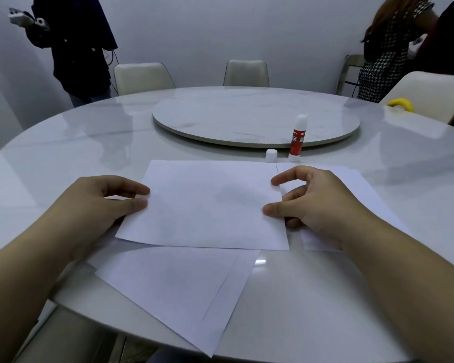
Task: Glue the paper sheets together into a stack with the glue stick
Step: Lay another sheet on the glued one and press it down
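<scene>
A white paper sheet (210, 205) lies flat on the table in front of me. My left hand (100, 203) pinches its left edge between thumb and fingers. My right hand (307, 203) pinches its right edge the same way. Another sheet (357, 184) lies under my right hand, partly hidden. Two overlapping sheets (173, 286) rest nearer me, hanging past the table's front edge. The red and white glue stick (297, 138) stands upright and uncapped beyond the sheets, with its white cap (271, 155) standing just to its left.
The round marble table (63, 153) carries a raised turntable (254, 113) in its middle. A yellow object (401, 104) lies at the far right rim. Pale chairs (142, 77) ring the far side. A person stands at back left and others at back right.
</scene>
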`<state>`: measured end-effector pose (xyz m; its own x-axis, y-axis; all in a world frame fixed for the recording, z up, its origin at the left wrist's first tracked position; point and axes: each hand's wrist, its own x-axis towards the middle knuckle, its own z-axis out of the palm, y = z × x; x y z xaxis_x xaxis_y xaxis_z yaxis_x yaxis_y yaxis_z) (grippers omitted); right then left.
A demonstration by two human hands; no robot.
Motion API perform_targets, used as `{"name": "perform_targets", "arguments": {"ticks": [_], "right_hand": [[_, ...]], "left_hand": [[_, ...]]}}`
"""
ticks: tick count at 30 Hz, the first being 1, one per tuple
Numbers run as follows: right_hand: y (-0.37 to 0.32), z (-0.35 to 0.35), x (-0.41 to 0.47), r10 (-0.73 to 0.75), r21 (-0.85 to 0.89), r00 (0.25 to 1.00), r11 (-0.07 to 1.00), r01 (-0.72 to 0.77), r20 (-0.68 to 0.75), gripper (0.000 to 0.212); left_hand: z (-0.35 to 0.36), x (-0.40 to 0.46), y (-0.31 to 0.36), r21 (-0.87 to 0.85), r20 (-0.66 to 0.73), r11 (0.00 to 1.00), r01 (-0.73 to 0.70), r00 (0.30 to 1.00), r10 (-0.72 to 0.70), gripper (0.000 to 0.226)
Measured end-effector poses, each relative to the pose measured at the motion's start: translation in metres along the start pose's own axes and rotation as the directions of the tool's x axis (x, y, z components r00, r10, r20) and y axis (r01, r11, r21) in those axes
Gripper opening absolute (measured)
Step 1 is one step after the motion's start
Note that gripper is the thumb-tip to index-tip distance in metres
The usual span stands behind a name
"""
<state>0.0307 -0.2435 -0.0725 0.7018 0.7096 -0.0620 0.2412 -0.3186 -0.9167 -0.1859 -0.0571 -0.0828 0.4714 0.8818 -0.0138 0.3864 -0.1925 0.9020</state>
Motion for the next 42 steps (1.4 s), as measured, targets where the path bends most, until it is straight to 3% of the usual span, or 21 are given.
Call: {"name": "perform_targets", "arguments": {"ticks": [8,19,28,42], "right_hand": [[0.002,0.003,0.002,-0.017,-0.052,1.0,0.998,0.017,-0.01,0.043],[0.006,0.004,0.005,-0.028,-0.09,1.0,0.996,0.027,-0.011,0.043],[0.008,0.003,0.007,-0.039,-0.102,0.999,0.994,0.039,0.004,0.04],[0.012,0.004,0.013,-0.095,-0.163,0.995,0.982,0.099,0.033,0.04]], "left_hand": [[0.001,0.002,-0.001,0.02,-0.018,1.0,-0.002,1.0,0.002,0.012],[0.0,0.004,-0.004,0.023,-0.012,0.999,-0.049,0.999,0.05,0.023],[0.002,0.004,-0.003,0.013,-0.013,1.0,-0.023,1.0,0.023,0.012],[0.002,0.004,-0.005,0.025,0.001,1.0,-0.005,1.0,0.005,0.019]]}}
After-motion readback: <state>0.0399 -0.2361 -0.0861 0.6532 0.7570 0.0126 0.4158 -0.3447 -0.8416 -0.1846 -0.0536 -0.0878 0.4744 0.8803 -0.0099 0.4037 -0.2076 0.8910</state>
